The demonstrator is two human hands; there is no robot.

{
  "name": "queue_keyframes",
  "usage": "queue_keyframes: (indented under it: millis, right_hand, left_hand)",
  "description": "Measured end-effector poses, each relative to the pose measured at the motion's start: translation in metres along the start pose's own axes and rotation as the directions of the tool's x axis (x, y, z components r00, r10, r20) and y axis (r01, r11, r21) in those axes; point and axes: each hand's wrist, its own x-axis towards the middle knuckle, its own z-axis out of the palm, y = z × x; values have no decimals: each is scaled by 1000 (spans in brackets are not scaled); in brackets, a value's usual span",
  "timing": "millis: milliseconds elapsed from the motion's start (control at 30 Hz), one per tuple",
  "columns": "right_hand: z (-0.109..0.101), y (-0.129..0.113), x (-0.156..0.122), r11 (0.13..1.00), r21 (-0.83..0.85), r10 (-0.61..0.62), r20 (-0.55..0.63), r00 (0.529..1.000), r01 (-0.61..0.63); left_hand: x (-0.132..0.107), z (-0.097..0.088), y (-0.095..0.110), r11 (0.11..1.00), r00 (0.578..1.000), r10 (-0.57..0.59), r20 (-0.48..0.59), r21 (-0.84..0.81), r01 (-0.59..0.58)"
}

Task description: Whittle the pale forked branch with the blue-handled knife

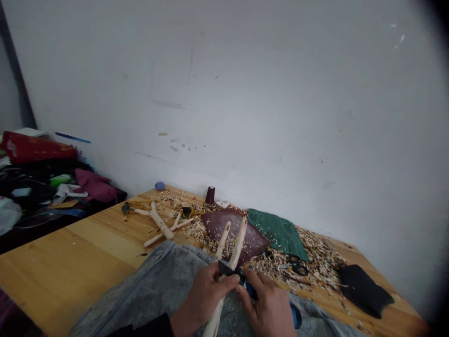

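A peeled, pale forked stick (239,243) stands in front of me, its two prongs pointing up and away. My left hand (206,292) is closed around it just below the fork, the thumb lying near a dark blade. My right hand (268,304) grips a knife with a blue and black handle (296,315); most of the handle is hidden by the fingers. The blade crosses the stick at the base of the prongs, touching or very close to it. A grey cloth (150,285) is spread under both hands.
Wood shavings (322,257) cover the back of the wooden table (70,252). Other peeled forked sticks (162,222) lie left, near a thread spool (210,194). Maroon (252,238) and green (277,231) sheets, scissors (298,267) and a black piece (365,288) lie behind and right.
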Motion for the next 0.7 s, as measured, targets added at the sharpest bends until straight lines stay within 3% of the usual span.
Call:
queue_keyframes:
  millis: [167, 367, 433, 500, 600, 700]
  right_hand:
    - [2, -3, -2, 999, -49, 10, -22, 1000, -11]
    - [5, -5, -1, 995, -62, 73, -65, 995, -77]
    - [2, 6, 1, 985, -74, 148, -92, 985, -155]
    - [-5, 22, 3, 935, -106, 323, -141, 936, -338]
    - [-13, 37, 4, 900, -106, 398, -197, 896, -423]
    - [-13, 32, 4, 957, 23, 289, -136, 947, -289]
  left_hand:
    - [1, 0, 1, 1000, 999, 25, 21, -4, -25]
    - [1, -1, 5, 991, 999, 35, -26, 129, -31]
    - [0, 0, 3, 980, 999, 3, -42, 197, 5]
    - [-2, 2, 1, 976, 1000, -13, -25, 216, 18]
    - [-2, 4, -2, 997, 999, -34, 35, 75, 31]
    - [-1, 6, -4, 988, 994, -97, 56, -115, 103]
